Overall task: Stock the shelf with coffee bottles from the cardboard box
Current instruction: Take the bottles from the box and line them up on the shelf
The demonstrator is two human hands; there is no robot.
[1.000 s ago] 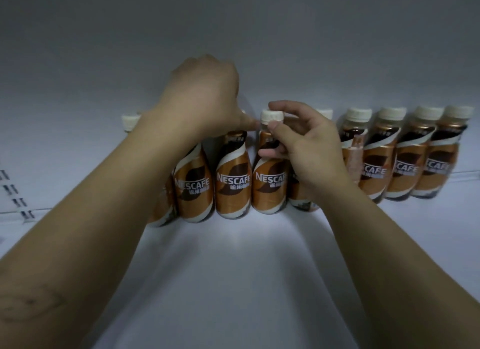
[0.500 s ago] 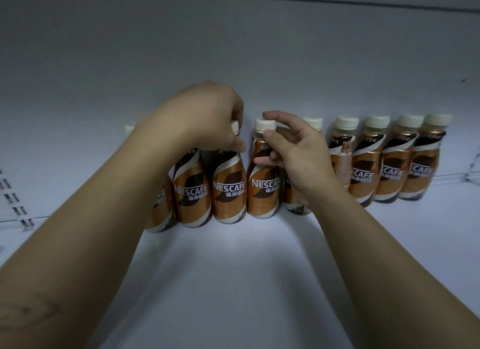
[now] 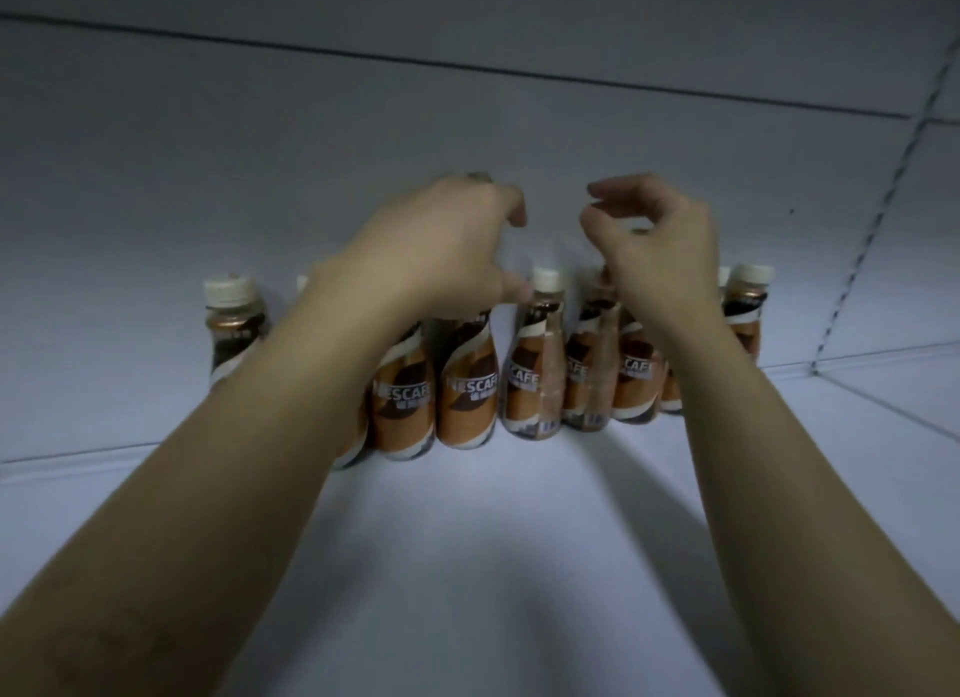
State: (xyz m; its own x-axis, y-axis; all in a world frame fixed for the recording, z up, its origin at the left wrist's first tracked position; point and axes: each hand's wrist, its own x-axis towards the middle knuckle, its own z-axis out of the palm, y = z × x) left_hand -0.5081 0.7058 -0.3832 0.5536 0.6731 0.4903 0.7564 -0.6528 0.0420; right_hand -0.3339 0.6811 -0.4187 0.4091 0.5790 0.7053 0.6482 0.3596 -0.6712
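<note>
Several coffee bottles (image 3: 467, 384) in row at shelf (image 3: 493, 540) back edge, labels read "NESCAFE", white caps. L hand (image 3: 441, 249) & R hand (image 3: 660, 249) raised above row, fingers loosely curled, holding nothing.

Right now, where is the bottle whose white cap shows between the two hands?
It stands mid-row at the shelf's back wall, below and between the left hand and right hand.

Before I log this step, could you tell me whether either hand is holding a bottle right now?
No, the left hand and right hand hover empty, fingers loosely curled, above the bottles on the shelf.
</note>
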